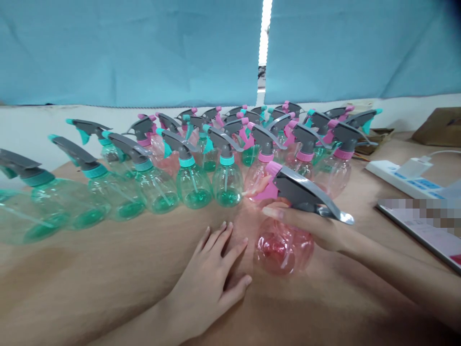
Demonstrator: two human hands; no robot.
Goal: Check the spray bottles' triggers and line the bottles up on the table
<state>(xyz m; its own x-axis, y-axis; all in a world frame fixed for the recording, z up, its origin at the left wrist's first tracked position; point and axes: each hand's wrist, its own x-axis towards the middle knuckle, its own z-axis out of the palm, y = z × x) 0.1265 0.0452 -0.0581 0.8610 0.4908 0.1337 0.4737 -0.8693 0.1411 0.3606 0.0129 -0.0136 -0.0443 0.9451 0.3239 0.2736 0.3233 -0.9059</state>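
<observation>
My right hand (306,218) is closed around the neck of a pink spray bottle (284,247), just under its grey and pink trigger head. The bottle's clear pink body shows below my fingers, and its trigger head points left. My left hand (212,274) lies flat on the wooden table (144,278) with its fingers apart, left of that bottle and touching nothing else. Ahead of it stand a green spray bottle (227,185) and another green spray bottle (194,187), both upright with turquoise collars.
Several green spray bottles (154,190) line the left, and pink spray bottles (333,173) stand behind my right hand. At the right are a white power strip (392,175), a tablet-like device (425,230) and a brown package (437,126). A blue cloth (144,53) hangs behind.
</observation>
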